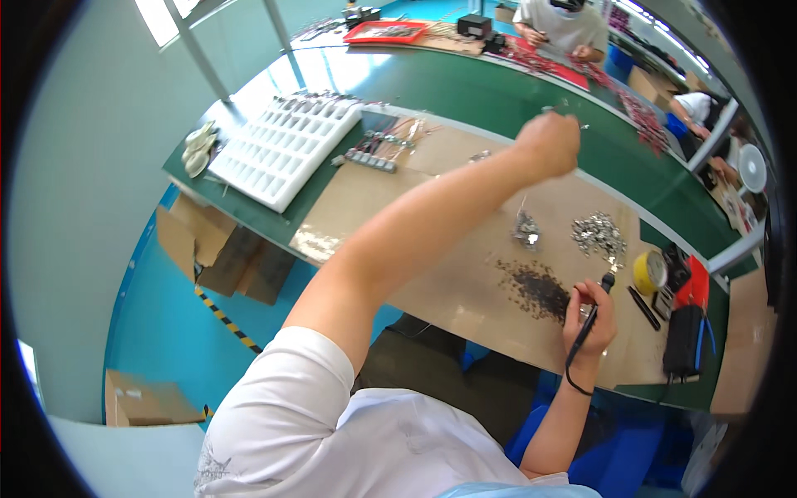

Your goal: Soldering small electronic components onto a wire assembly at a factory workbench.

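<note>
My left arm stretches across the bench, and my left hand (pixel 550 144) is closed in a fist above its far edge. Small bits show beside the fingers, but what they hold is hidden. In my right hand (pixel 591 322), near the bench's right side, is a black corded soldering iron (pixel 607 284), its front end pointing away from me. A heap of small silver metal parts (pixel 598 234) lies just beyond it. Left of my right hand spreads a pile of tiny dark brown parts (pixel 538 289). A smaller silver cluster (pixel 525 231) sits below my left wrist.
On the left stand a white compartment tray (pixel 286 151) and wired parts (pixel 383 148). A yellow roll (pixel 650 271), a black pen (pixel 644 308) and a black box (pixel 683 340) lie at the right. Another person (pixel 567 29) works beyond. Cardboard boxes (pixel 224 249) stand on the floor.
</note>
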Demonstrator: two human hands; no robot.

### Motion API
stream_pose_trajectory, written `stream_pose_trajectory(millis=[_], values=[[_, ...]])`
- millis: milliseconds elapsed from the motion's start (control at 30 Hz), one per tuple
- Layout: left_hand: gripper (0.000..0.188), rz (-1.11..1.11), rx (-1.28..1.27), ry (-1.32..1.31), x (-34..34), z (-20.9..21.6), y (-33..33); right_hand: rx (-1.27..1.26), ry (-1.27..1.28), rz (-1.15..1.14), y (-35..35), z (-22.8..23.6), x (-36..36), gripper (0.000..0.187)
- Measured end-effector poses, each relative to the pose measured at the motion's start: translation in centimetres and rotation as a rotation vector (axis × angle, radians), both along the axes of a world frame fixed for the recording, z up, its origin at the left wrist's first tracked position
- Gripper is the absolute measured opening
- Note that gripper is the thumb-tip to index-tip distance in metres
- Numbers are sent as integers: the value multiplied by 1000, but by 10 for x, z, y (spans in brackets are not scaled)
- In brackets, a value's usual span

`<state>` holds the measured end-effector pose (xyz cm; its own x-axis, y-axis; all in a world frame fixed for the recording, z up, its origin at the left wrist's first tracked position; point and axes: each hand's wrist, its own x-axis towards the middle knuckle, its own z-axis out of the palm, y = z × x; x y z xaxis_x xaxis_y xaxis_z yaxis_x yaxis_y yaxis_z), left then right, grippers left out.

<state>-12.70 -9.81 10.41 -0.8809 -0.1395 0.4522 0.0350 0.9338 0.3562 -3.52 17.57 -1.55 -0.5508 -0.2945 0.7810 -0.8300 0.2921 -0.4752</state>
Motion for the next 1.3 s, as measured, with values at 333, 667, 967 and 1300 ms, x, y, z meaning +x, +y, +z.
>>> stream_pose_trajectory(millis=[333, 667, 967, 1300], values=[[15, 403, 91, -263, 179, -41, -82, 105, -52, 83, -9, 5, 5, 31], [22, 760, 63, -161, 249, -62, -240, 201, 23, 108, -11, 17, 9, 35], [36, 510, -63, -292, 193, -69, -160, 239, -1, 91, -10, 20, 11, 34], [20, 558, -131, -426, 171, -57, -149, 267, 23, 93, -8, 21, 12, 32]])
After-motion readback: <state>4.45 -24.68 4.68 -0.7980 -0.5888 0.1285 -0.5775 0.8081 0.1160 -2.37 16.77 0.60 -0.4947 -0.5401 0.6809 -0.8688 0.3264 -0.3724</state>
